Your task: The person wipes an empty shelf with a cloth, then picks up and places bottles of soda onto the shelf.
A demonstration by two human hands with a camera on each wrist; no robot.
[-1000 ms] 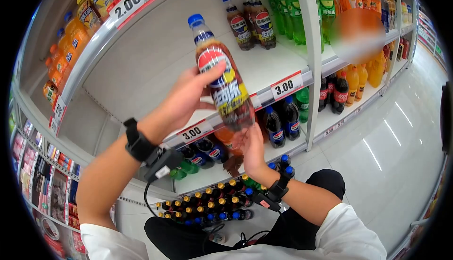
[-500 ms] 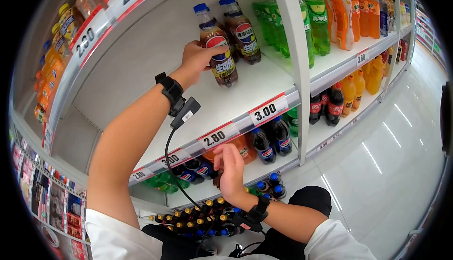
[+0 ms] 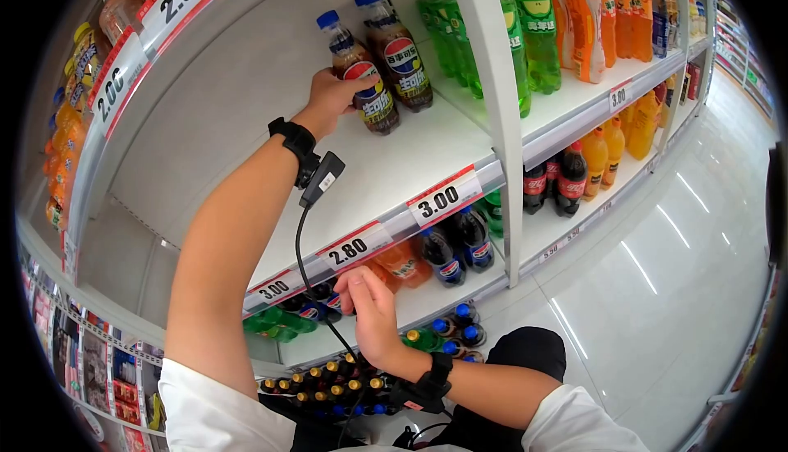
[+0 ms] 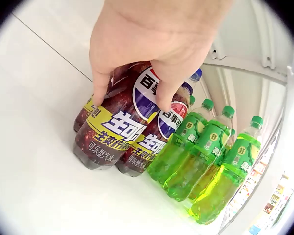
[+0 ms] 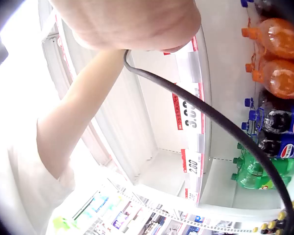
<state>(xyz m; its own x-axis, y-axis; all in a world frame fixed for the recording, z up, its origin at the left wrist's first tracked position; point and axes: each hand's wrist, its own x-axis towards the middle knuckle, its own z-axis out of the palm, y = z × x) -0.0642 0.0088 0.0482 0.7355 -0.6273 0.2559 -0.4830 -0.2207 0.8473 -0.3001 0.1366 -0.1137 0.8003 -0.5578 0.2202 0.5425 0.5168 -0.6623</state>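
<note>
L hand (image 3: 332, 95) pinches a brown plastic cola bottle w/ blue cap and red-white-blue label (image 3: 373, 111) between thumb and fingers, over a white metal shelf (image 3: 410, 156); its base appears to be on the surface. R hand (image 3: 373, 312), nearer the viewer by the shelf edge, has loosely bent fingers and holds nothing.

Potential faults: the adjacent blue-capped cola bottle (image 3: 406, 66), just right, could topple if the held btl or fingertips knock it, the gap being narrow. The thin black cable (image 3: 302, 251), hanging from the L wrist across the near edge, could snag there if the arm draws back, jerking the grip.

Counts: cola btls like the held one, min. 3, incl. a mostly hidden brown bottle (image 4: 80, 117) at left in the L wrist view; red-and-white price tags (image 3: 349, 248) along the near edge, 3; upright black cola bottles w/ blue labels (image 3: 444, 259) on the lower shelf, 2; hands, 2.
</note>
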